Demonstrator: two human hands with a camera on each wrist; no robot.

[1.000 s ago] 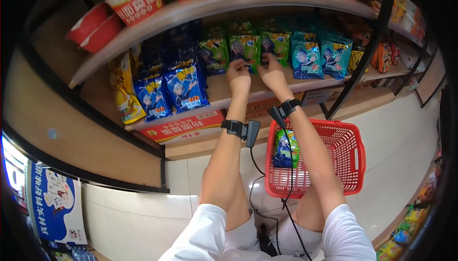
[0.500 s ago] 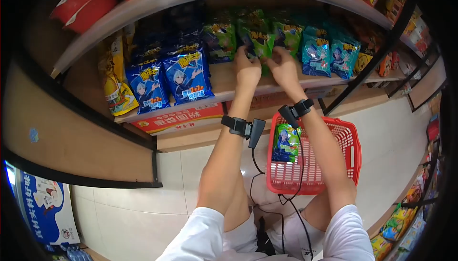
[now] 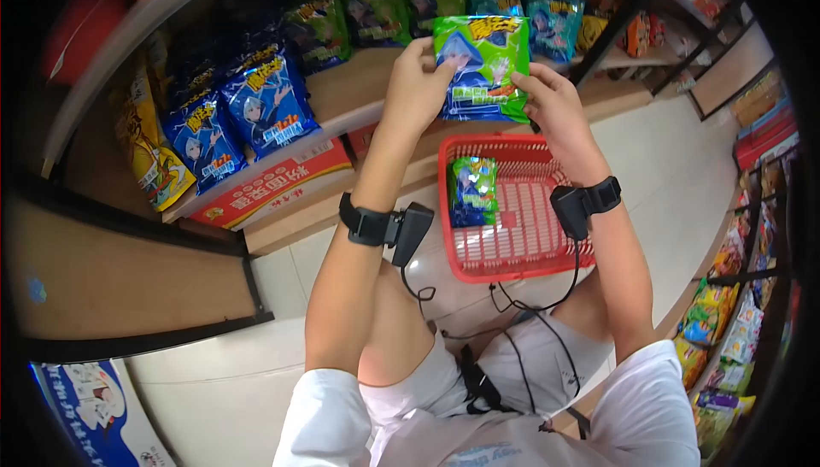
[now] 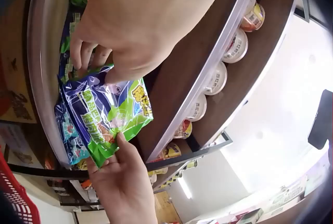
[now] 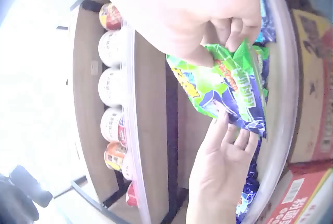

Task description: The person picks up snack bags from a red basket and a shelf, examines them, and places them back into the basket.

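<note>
Both hands hold one green and blue snack bag [image 3: 484, 70] up in front of the shelf, its printed front turned to the head camera. My left hand [image 3: 418, 82] pinches its left side, thumb on the front. On the opposite side, my right hand [image 3: 551, 99] grips the edge between thumb and fingers. The left wrist view shows the same bag [image 4: 112, 112] stretched between the two hands. Below, a red basket [image 3: 547, 272] stands on the floor with a similar green bag [image 3: 472, 189] lying inside at its left.
Blue bags [image 3: 269, 108], green bags [image 3: 376, 14] and teal bags [image 3: 553, 23] line the shelf [image 3: 337, 112]. Yellow packs [image 3: 154, 138] stand at its left end. Red cartons [image 3: 265, 181] sit underneath. More snacks [image 3: 709, 313] fill a rack at right. Cables hang from both wrists.
Both hands have drawn a green bag out of the middle of the shelf row and lifted it toward the head camera, above the basket. The view has shifted to the right.
</note>
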